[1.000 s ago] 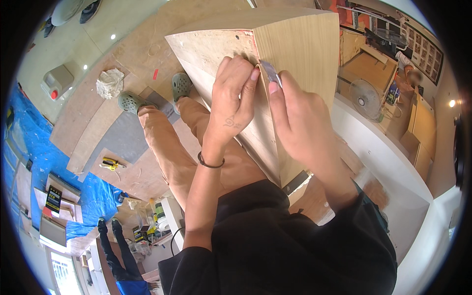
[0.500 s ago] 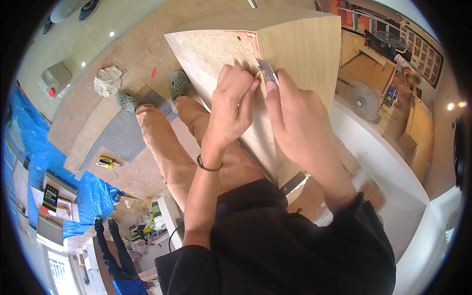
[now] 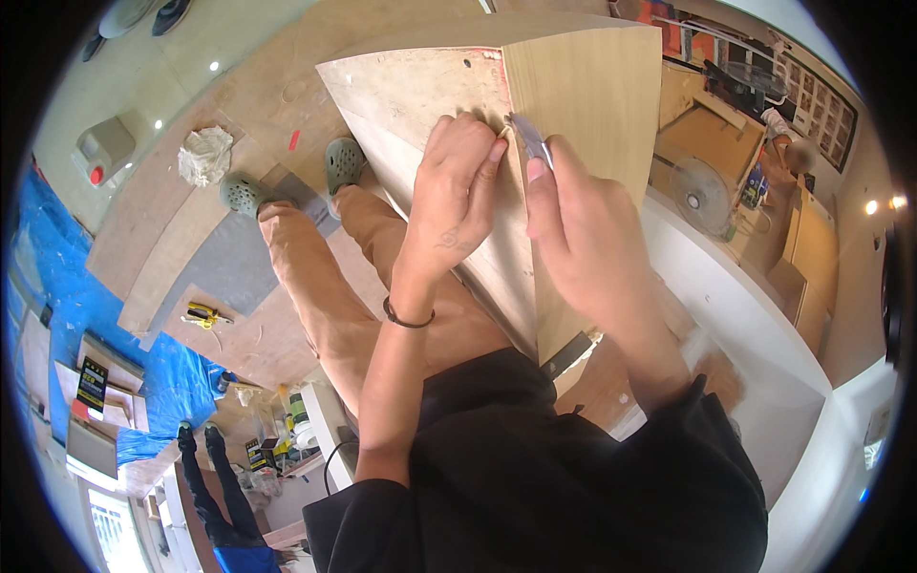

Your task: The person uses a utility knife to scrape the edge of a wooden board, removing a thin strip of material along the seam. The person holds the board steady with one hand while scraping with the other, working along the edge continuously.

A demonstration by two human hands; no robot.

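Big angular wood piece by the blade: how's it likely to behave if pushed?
The wooden piece would probably act rigid: its broad flat faces meet along crisp edges. Likely hefty, being far larger than the right hand, though I can't tell if it's hollow. Rolling seems unlikely, given those flat sides and angular corners.

Pale floor (image 3: 186, 88), tan boards (image 3: 124, 244) over part of it. On boards: white rag (image 3: 204, 157), red strip (image 3: 293, 140), clogs (image 3: 245, 196), grey sheet (image 3: 220, 260), yellow tool (image 3: 202, 313). Jug (image 3: 107, 143) on bare floor near boards. Blue tarp (image 3: 59, 229) at left, panels (image 3: 91, 447) on it.
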